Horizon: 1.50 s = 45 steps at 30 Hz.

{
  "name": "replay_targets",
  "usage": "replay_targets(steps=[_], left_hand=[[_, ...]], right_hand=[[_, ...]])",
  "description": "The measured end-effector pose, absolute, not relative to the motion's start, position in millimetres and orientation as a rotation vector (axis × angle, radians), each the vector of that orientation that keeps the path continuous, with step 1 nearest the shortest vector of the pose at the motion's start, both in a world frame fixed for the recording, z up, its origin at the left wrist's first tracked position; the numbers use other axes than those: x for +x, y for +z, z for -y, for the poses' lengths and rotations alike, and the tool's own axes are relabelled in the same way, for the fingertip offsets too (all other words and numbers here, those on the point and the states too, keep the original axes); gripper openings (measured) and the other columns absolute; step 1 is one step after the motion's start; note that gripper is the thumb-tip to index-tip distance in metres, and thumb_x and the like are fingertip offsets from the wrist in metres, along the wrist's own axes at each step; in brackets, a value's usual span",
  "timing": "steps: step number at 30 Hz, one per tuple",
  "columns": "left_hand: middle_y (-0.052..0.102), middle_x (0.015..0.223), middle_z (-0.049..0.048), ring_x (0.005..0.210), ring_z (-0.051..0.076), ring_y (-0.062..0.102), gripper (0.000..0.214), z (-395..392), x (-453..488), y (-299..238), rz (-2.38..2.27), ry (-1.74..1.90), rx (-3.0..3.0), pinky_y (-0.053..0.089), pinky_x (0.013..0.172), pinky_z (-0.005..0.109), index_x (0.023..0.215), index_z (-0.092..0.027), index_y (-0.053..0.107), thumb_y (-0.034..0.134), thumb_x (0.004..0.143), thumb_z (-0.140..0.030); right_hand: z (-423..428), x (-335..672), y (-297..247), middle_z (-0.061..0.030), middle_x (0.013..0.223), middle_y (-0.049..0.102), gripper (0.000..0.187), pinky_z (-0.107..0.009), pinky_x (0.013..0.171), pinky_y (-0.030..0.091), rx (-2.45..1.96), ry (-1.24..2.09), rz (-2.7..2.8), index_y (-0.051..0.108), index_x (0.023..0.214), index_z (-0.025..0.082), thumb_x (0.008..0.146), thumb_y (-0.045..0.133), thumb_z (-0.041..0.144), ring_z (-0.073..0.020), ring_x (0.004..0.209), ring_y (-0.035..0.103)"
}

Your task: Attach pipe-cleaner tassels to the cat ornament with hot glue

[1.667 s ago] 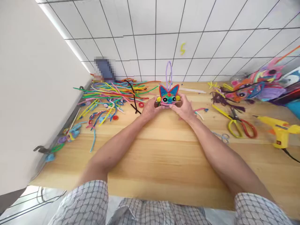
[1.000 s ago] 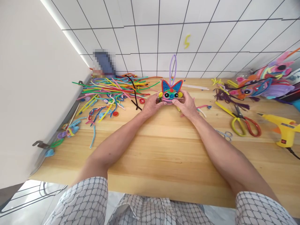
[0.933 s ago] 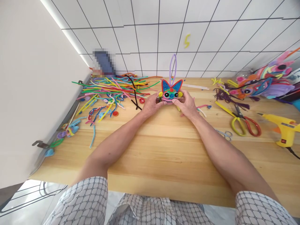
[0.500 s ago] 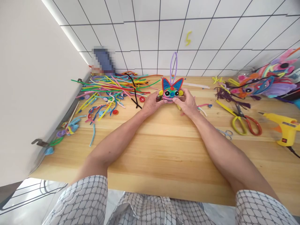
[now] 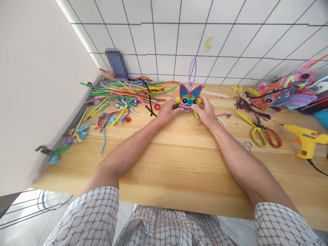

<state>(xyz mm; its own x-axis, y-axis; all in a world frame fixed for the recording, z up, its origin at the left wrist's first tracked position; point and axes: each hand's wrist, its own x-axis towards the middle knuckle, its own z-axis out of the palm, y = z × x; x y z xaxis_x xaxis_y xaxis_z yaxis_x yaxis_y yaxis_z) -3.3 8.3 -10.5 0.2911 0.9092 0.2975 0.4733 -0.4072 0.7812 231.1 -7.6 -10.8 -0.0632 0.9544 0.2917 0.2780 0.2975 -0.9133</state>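
Note:
A colourful pipe-cleaner animal head (image 5: 190, 99) with blue, red-edged ears, black eyes and yellow side balls is held upright near the back of the table. From its top rises a purple pipe-cleaner loop (image 5: 192, 73). My left hand (image 5: 169, 111) grips the head's left side, thumb at its lower front. On the opposite side my right hand (image 5: 204, 111) grips it the same way, its thumb below the mouth. The fingers behind the head are hidden. A red button (image 5: 157, 107) lies just left of my left hand.
Loose pipe cleaners (image 5: 128, 89) are heaped at the back left. To the right lie large scissors (image 5: 261, 131), small scissors (image 5: 246, 146) and a yellow glue gun (image 5: 303, 136). More pipe-cleaner figures (image 5: 287, 90) crowd the back right corner. A white tiled wall (image 5: 164, 37) stands behind the table.
The camera view has shifted slightly. Both hands keep the same hold on the animal head, which shows no clear movement of its own.

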Motion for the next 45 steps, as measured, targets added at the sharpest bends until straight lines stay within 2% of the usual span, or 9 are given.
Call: replay_targets(steps=[3,5,7,9,13,19,25,35,45], left_hand=[[0.075,0.131,0.0113,0.099,0.024,0.072,0.065,-8,-3,-10,-1.206,1.033,1.942,0.057,0.091,0.034,0.147,-0.019,0.061,0.084,0.089,-0.038],[0.076,0.126,0.0102,0.098,0.023,0.072,0.058,-9,-4,-10,-1.196,1.026,1.962,0.057,0.09,0.033,0.143,-0.018,0.064,0.082,0.091,-0.04],[0.078,0.117,0.0089,0.096,0.023,0.071,0.044,-9,-4,-9,-1.185,1.007,2.012,0.057,0.089,0.033,0.129,-0.017,0.07,0.078,0.095,-0.043],[0.078,0.113,0.0087,0.095,0.023,0.07,0.036,-9,-5,-8,-1.18,0.997,2.038,0.057,0.089,0.034,0.121,-0.017,0.072,0.076,0.096,-0.044],[0.078,0.11,0.0083,0.098,0.024,0.071,0.032,-9,-5,-6,-1.164,0.991,2.033,0.056,0.089,0.033,0.122,-0.016,0.072,0.075,0.095,-0.034],[0.077,0.103,0.0074,0.094,0.024,0.07,0.029,-9,-3,-5,-1.209,0.989,2.004,0.055,0.087,0.033,0.116,-0.016,0.074,0.077,0.094,-0.033],[0.076,0.101,0.0066,0.091,0.024,0.069,0.028,-9,-4,-7,-1.189,0.995,2.01,0.054,0.084,0.032,0.113,-0.017,0.073,0.077,0.094,-0.037],[0.078,0.107,0.0087,0.098,0.026,0.07,0.03,-13,-3,-12,-1.183,1.016,2.013,0.056,0.092,0.036,0.116,-0.017,0.074,0.077,0.093,-0.037],[0.076,0.102,0.0075,0.094,0.025,0.069,0.026,-11,-6,-10,-1.205,0.99,2.088,0.055,0.088,0.034,0.114,-0.016,0.074,0.071,0.098,-0.036]], right_hand=[[9,231,-9,-0.0058,0.141,0.074,0.071,-0.048,0.111,0.062,-1.121,0.815,1.549,0.065,0.136,0.032,0.087,0.071,0.083,-0.0288,0.127,0.073],[9,230,-7,-0.0063,0.145,0.072,0.071,-0.052,0.117,0.058,-1.085,0.786,1.532,0.067,0.135,0.033,0.088,0.065,0.087,-0.0305,0.136,0.069],[10,229,-6,-0.0083,0.144,0.073,0.072,-0.056,0.119,0.056,-1.065,0.771,1.519,0.068,0.132,0.031,0.089,0.063,0.088,-0.033,0.139,0.066],[10,228,-5,-0.0087,0.14,0.074,0.068,-0.057,0.119,0.055,-1.059,0.778,1.508,0.067,0.128,0.031,0.089,0.063,0.086,-0.0332,0.139,0.066],[7,228,-9,-0.0052,0.134,0.076,0.06,-0.05,0.114,0.06,-1.06,0.854,1.491,0.063,0.124,0.032,0.084,0.075,0.075,-0.0279,0.129,0.073],[5,229,-12,-0.0067,0.126,0.079,0.066,-0.049,0.103,0.065,-1.142,0.855,1.501,0.062,0.127,0.028,0.076,0.085,0.064,-0.028,0.112,0.079],[5,229,-13,-0.0076,0.128,0.079,0.067,-0.05,0.104,0.065,-1.122,0.843,1.496,0.063,0.128,0.029,0.076,0.085,0.065,-0.0289,0.114,0.079],[5,229,-13,-0.0062,0.127,0.079,0.067,-0.05,0.105,0.065,-1.139,0.838,1.497,0.064,0.128,0.03,0.077,0.085,0.067,-0.0286,0.115,0.079],[4,230,-14,-0.009,0.126,0.079,0.068,-0.05,0.104,0.064,-1.144,0.812,1.522,0.064,0.129,0.027,0.078,0.085,0.067,-0.0296,0.115,0.078]])
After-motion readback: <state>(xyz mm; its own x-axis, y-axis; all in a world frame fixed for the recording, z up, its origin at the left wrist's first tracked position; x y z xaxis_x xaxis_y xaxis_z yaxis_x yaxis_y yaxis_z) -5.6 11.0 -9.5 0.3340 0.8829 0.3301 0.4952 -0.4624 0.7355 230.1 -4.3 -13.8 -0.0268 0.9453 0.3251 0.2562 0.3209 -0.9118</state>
